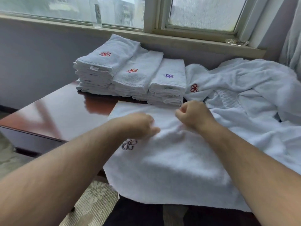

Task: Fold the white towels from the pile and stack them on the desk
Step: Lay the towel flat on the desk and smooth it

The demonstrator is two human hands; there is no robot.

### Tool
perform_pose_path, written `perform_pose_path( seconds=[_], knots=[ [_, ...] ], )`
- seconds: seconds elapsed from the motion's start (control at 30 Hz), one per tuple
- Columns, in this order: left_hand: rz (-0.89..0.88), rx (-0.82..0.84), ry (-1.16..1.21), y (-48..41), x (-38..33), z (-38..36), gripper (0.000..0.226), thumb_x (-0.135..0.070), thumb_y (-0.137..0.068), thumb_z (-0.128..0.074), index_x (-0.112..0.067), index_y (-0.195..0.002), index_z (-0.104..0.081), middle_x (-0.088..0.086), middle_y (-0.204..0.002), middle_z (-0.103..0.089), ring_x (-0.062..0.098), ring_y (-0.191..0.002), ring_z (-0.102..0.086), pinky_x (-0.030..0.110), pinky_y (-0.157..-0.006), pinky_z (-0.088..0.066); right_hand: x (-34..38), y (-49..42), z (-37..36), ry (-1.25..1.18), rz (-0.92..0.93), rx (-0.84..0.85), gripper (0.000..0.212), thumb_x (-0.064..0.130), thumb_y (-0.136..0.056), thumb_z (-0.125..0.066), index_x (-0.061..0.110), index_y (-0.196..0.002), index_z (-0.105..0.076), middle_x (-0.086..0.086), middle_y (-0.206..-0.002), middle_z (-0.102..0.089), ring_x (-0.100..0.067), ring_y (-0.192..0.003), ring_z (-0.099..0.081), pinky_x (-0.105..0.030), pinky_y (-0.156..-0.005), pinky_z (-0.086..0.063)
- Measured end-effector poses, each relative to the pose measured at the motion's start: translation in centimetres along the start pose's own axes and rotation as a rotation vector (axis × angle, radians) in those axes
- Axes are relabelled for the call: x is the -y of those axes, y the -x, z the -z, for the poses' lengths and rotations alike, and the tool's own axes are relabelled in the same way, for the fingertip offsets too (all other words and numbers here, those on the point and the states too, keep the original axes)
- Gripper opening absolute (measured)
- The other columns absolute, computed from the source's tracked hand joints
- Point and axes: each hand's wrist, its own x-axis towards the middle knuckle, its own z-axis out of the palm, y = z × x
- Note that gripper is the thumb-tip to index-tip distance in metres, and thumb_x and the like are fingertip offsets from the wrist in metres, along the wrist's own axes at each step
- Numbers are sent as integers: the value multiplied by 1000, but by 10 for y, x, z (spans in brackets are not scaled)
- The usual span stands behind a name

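A white towel [162, 168] with a dark embroidered flower lies spread over the near edge of the dark red desk [61, 115]. My left hand [140, 126] pinches the towel's cloth near its middle, just above the flower. My right hand [193, 116] is closed on the towel's far edge. Behind them stand three stacks of folded white towels [130, 74], marked with red and purple flowers. The loose pile of unfolded white towels [247, 95] lies at the right.
A window sill [162, 38] runs along the back with a clear bottle [97, 15] at the left and small clear objects [236, 41] at the right. A curtain [291, 38] hangs at the far right. Patterned carpet [91, 203] shows below the desk's edge.
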Motion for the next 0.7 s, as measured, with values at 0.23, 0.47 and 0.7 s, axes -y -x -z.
perform_pose_path(
  seconds=[0.23,0.47,0.7],
  knots=[
    [143,-84,3,-45,9,-33,80,-77,-93,-19,-35,-160,-8,1,-169,7,25,-155,7,66,-119,3,-26,21,-8,322,-318,303,75,66,-95,-27,15,-148,-42,-14,-152,-43,-37,-135,-42,-48,-108,-38],
    [36,-144,-71,-59,42,-32,74,-77,-93,-21,-43,-158,-9,-5,-170,2,20,-156,0,55,-122,-1,-10,16,-41,235,-297,185,79,68,-95,-24,16,-156,-30,-14,-165,-18,-36,-150,-16,-51,-117,-17],
    [238,-152,-111,-48,-14,-17,50,-38,-95,-43,-19,-142,-42,12,-150,-40,34,-139,-33,55,-113,-26,-64,19,2,51,-437,-6,38,33,-94,-43,25,-124,-65,-9,-135,-56,-33,-128,-42,-41,-99,-38]
  ],
)
